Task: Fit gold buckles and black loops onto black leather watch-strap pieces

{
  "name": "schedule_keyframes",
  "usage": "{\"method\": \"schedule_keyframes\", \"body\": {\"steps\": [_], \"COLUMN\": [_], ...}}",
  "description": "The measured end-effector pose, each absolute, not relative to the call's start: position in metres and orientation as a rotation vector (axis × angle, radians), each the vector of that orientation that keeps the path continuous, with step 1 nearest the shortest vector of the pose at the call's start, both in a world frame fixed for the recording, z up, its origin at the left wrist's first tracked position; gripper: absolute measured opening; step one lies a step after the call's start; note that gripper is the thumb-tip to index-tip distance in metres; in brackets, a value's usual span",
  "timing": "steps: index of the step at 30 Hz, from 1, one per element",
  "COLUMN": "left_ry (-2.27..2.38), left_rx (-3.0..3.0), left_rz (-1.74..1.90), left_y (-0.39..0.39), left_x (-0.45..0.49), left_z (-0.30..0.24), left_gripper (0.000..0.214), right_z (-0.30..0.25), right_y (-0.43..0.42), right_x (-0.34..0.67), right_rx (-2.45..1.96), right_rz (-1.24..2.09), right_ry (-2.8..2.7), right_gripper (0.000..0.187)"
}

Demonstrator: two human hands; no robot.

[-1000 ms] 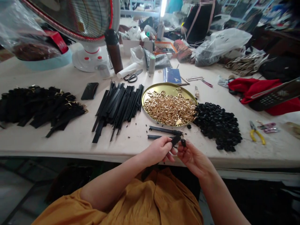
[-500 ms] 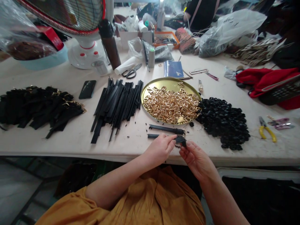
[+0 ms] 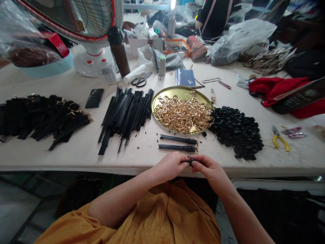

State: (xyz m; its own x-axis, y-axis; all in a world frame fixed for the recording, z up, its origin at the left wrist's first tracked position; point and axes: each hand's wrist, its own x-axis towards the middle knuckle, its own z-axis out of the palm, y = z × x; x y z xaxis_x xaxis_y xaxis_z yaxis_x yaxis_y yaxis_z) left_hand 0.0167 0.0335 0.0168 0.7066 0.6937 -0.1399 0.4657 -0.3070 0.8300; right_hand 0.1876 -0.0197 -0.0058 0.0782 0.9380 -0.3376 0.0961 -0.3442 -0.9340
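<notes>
My left hand [image 3: 170, 166] and my right hand [image 3: 208, 168] meet at the table's near edge, both pinched on a small black strap piece [image 3: 191, 161] held between them. Just beyond lie two finished black straps [image 3: 177, 143] with gold ends. Behind those stands a round gold tray [image 3: 162, 96] heaped with gold buckles [image 3: 183, 116]. A mound of black loops [image 3: 236, 132] lies to its right, and a bundle of plain black straps [image 3: 127, 113] to its left.
A pile of finished straps [image 3: 40, 115] fills the far left, with a phone [image 3: 94, 98] beside it. Yellow pliers [image 3: 278, 141] lie at right, scissors [image 3: 141, 80], a fan [image 3: 83, 30] and a bottle [image 3: 117, 51] at the back. Another person [image 3: 215, 15] works at the far side.
Both hands have dropped toward the table edge and closed together on the small piece. One strap they held now lies flat beside the other on the table.
</notes>
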Motion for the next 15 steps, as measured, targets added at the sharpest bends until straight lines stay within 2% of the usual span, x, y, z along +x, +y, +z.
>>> {"method": "schedule_keyframes", "body": {"steps": [2, 8, 12, 15], "left_ry": [0.893, 0.810, 0.847, 0.829], "left_rx": [1.878, 1.498, 1.329, 1.262], "left_rz": [0.316, 0.204, 0.364, 0.439], "left_y": [0.031, 0.018, 0.012, 0.012], "left_x": [0.013, 0.008, 0.009, 0.011], "left_z": [0.019, 0.023, 0.020, 0.014], "left_gripper": [0.025, 0.025, 0.048, 0.051], "right_z": [-0.007, -0.006, 0.002, 0.007], "right_y": [-0.022, -0.030, -0.028, -0.024], "right_x": [0.191, 0.180, 0.160, 0.150], "right_rx": [-1.502, -1.378, -1.392, -1.455], "right_rz": [1.453, 1.420, 1.356, 1.258], "right_ry": [-0.915, -0.647, -0.733, -0.890], "right_gripper": [0.031, 0.021, 0.022, 0.023]}}
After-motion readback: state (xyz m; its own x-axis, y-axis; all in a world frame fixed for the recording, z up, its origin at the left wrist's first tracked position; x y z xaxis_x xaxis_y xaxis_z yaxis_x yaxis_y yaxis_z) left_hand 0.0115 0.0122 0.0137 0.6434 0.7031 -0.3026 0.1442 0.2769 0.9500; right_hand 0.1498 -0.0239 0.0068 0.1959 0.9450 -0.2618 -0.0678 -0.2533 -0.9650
